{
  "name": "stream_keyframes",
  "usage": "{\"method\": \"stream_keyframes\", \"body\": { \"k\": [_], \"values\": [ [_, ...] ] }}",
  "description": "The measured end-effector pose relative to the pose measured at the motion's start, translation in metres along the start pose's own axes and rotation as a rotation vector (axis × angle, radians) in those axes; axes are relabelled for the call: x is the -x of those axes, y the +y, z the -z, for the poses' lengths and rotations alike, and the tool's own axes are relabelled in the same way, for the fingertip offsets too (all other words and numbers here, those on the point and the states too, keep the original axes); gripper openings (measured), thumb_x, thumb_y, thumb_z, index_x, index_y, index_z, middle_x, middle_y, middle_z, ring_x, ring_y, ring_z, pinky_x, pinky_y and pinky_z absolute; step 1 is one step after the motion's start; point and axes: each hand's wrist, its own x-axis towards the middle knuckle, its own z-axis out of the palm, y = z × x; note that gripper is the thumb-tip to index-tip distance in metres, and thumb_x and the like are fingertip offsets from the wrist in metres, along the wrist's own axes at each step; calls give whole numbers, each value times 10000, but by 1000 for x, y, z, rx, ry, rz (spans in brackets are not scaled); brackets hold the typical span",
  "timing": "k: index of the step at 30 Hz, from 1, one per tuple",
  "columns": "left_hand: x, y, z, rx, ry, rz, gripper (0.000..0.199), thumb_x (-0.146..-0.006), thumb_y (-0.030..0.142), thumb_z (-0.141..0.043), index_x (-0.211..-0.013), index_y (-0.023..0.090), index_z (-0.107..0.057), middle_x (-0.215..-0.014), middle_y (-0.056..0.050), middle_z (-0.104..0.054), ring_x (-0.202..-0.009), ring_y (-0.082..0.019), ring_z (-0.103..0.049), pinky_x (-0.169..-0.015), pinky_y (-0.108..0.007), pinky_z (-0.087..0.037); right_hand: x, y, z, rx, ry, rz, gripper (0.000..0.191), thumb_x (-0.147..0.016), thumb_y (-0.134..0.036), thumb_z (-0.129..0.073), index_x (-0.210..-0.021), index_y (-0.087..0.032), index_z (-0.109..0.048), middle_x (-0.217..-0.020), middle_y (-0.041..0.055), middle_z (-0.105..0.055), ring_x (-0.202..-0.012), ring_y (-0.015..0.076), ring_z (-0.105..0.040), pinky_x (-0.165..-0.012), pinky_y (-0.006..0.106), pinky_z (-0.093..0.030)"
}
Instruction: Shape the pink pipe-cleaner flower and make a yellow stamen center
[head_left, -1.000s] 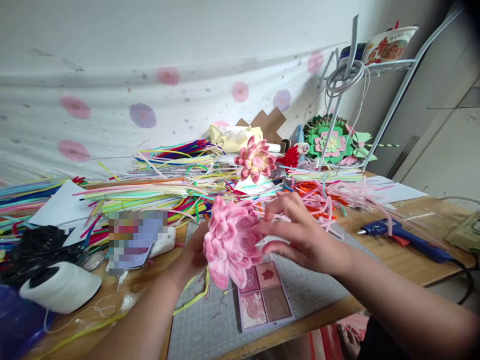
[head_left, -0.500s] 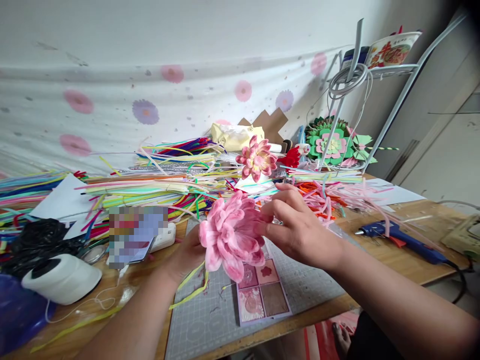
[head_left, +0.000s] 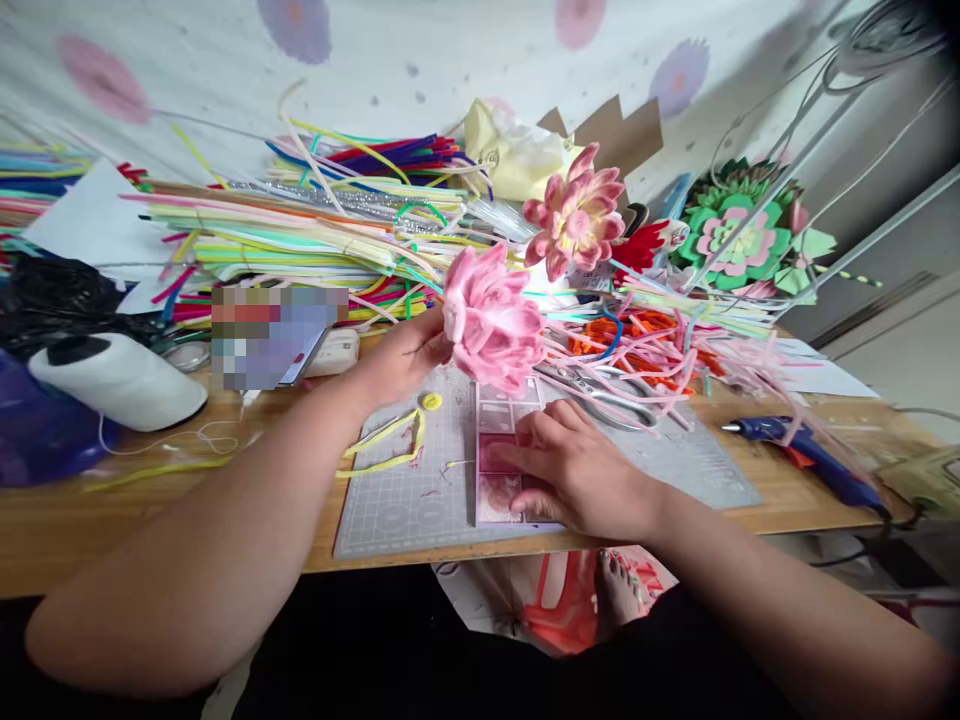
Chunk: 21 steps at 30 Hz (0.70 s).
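A pink fuzzy-petalled flower (head_left: 495, 320) is in my left hand (head_left: 405, 360), which closes round it from behind and below; the grip itself is mostly hidden. Below the flower, a makeup palette (head_left: 499, 500) with square pans lies on the grey cutting mat (head_left: 405, 520). My right hand (head_left: 585, 465) is over the palette. Its index finger reaches onto a dark pink pan, the thumb is apart from it near the lower pans, and the other fingers are curled. Nothing shows in that hand.
Bundles of coloured pipe cleaners (head_left: 285, 235) fill the back. A second flower (head_left: 577, 212) stands behind mine. Scissors (head_left: 600, 390) lie right of the palette, a blue glue gun (head_left: 806, 455) farther right. At left are a phone (head_left: 285, 350) and a white thread spool (head_left: 120, 380).
My right hand has left the flower's petals and come down onto the palette. The flower, in my left hand, has moved away from over the palette's lower pans. The view has tilted downward.
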Motion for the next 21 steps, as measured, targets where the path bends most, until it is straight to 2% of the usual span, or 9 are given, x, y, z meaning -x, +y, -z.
{"method": "stream_keyframes", "body": {
  "k": [3, 7, 8, 10, 14, 16, 18, 20, 21],
  "values": [
    [-2, 9, 1, 48, -101, -2, 510, -785, 609, -556, -995, 150, -629, -1054, -87, -671, -1023, -274, -583, -918, -381, -443, -5, -6, -3, -12, -48, -48, 554, -857, -602, -486, -1229, -209, -601, -992, 111, -527, -878, 252, -397, -823, 428, -353],
    [3, 18, 0, 21, -68, 70, 367, -744, 480, -666, -919, 161, -622, -1010, -72, -674, -974, -267, -592, -842, -363, -481, -6, -9, 1, -64, -51, -62, 489, -851, -597, -505, -1154, -237, -638, -981, 93, -513, -889, 245, -394, -830, 412, -341],
    [5, 18, 0, 27, -48, 112, 297, -761, 423, -662, -918, 174, -621, -977, -56, -680, -951, -253, -598, -839, -362, -481, -6, -10, 1, -76, -49, -65, 484, -842, -604, -512, -1131, -239, -644, -962, 85, -515, -878, 241, -395, -817, 404, -344],
    [7, 15, 0, -6, -62, 82, 229, -804, 374, -612, -910, 171, -627, -888, -50, -691, -846, -231, -613, -796, -373, -492, -8, -12, -1, -98, -40, -67, 464, -832, -617, -513, -1065, -243, -659, -942, 71, -529, -861, 231, -404, -785, 383, -352],
    [7, 11, 2, -33, -83, 32, 230, -844, 362, -537, -787, 163, -639, -766, -41, -683, -741, -212, -605, -736, -373, -500, -11, -8, 0, -56, 34, 23, 349, -858, -534, -530, -857, -211, -663, -905, 54, -580, -835, 206, -452, -763, 359, -363],
    [7, 14, 2, -25, -89, 35, 202, -825, 350, -564, -779, 168, -639, -770, -40, -679, -742, -208, -599, -732, -363, -496, -8, -4, 7, -70, 157, 114, 266, -898, -409, -515, -832, -189, -648, -808, 46, -592, -754, 178, -476, -701, 330, -372],
    [7, 17, 1, -17, -110, 38, 178, -808, 340, -585, -759, 178, -640, -766, -36, -672, -742, -204, -592, -733, -350, -489, -4, 0, 20, -85, 376, 178, 176, -917, -279, -506, -915, -166, -642, -751, 39, -593, -680, 155, -486, -629, 301, -370],
    [7, 19, -1, -7, -144, 38, 187, -795, 346, -591, -712, 184, -636, -727, -33, -659, -714, -199, -579, -710, -333, -483, -2, 4, 34, -30, 591, 170, 174, -912, -195, -527, -1051, -160, -626, -779, 41, -595, -681, 146, -501, -607, 283, -374],
    [7, 19, -1, -2, -165, 37, 200, -791, 352, -590, -687, 186, -632, -701, -31, -651, -697, -197, -570, -694, -326, -480, -2, 5, 41, 22, 643, 145, 196, -909, -173, -534, -1082, -172, -626, -798, 42, -588, -702, 148, -506, -615, 281, -380]
  ]
}}
